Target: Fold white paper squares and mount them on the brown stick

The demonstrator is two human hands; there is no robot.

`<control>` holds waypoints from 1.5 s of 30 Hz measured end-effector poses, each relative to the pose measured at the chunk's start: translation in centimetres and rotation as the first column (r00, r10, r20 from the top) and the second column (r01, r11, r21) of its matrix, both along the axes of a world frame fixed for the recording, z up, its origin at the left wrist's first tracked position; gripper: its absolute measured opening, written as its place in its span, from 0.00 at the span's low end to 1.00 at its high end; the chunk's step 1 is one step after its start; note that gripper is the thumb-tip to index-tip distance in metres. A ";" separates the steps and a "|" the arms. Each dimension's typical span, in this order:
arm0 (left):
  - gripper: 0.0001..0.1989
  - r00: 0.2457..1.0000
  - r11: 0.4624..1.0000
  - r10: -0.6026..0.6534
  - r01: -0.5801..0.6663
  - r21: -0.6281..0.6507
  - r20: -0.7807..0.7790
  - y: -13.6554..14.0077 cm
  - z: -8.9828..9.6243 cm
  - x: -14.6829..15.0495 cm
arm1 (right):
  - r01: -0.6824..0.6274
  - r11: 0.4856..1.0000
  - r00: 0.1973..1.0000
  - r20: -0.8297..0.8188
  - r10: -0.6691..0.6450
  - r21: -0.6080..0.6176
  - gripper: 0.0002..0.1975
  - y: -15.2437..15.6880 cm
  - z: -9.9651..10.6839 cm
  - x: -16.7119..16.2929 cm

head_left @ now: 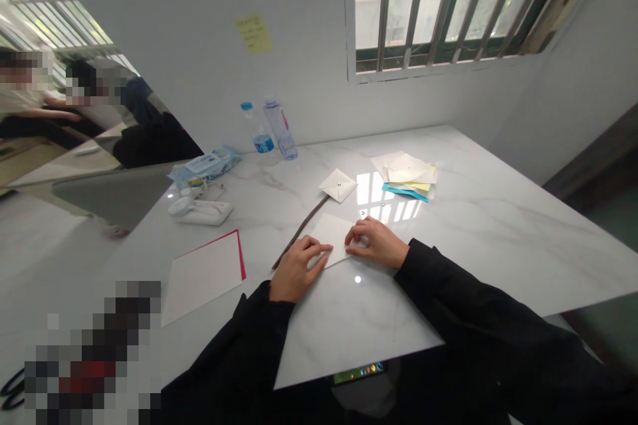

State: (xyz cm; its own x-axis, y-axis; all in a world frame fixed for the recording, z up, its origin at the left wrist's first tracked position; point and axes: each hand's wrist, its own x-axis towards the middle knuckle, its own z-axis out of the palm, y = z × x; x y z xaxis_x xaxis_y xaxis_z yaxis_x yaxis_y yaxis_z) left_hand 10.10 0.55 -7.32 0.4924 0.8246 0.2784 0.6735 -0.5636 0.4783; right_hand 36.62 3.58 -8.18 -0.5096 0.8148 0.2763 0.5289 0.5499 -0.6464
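On the pale table, between the two hands: a white paper sheet is lying flat, partly covered by fingers.
Left hand: its fingertips are resting on the sheet's left side, thumb and forefinger standing slightly apart.
Right hand: its fingers are curling toward the thumb over the sheet's right side; whether they are pinching the paper, I cannot tell.
Folded square: white, it is lying just beyond the sheet, a small stud marking its centre.
Brown stick: it is slanting from the square's near corner toward the left hand.
Paper stack: white, yellow and blue pieces are overlapping, farther off to the right.
Red-edged sheet: it is lying left of the left hand.
Wipes packet: it is resting near a white plastic object.
Clear bottles: two are standing by the wall.
Yellow note: it is hanging left of a barred window.
Far left: two people are showing.
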 end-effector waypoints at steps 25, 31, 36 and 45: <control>0.16 0.978 0.972 0.123 -0.084 0.220 -0.170 -0.5 -0.4 0.6 | -0.278 0.945 0.960 -0.002 0.282 -0.173 0.07 -2.0 2.3 0.2; 0.19 0.991 0.990 0.019 -0.001 0.141 -0.129 -0.5 -0.6 0.7 | 0.073 0.997 0.997 -0.012 -0.073 -0.034 0.09 -0.8 1.1 0.7; 0.08 0.997 0.988 0.037 -0.026 0.153 -0.066 -0.7 -0.2 0.9 | 0.290 0.954 0.952 0.081 -0.296 0.082 0.19 0.0 -0.6 1.3; 0.11 1.000 0.993 0.013 -0.010 0.118 -0.026 -0.9 0.1 1.1 | 0.277 0.956 0.957 0.068 -0.283 0.093 0.22 -0.3 -0.3 1.0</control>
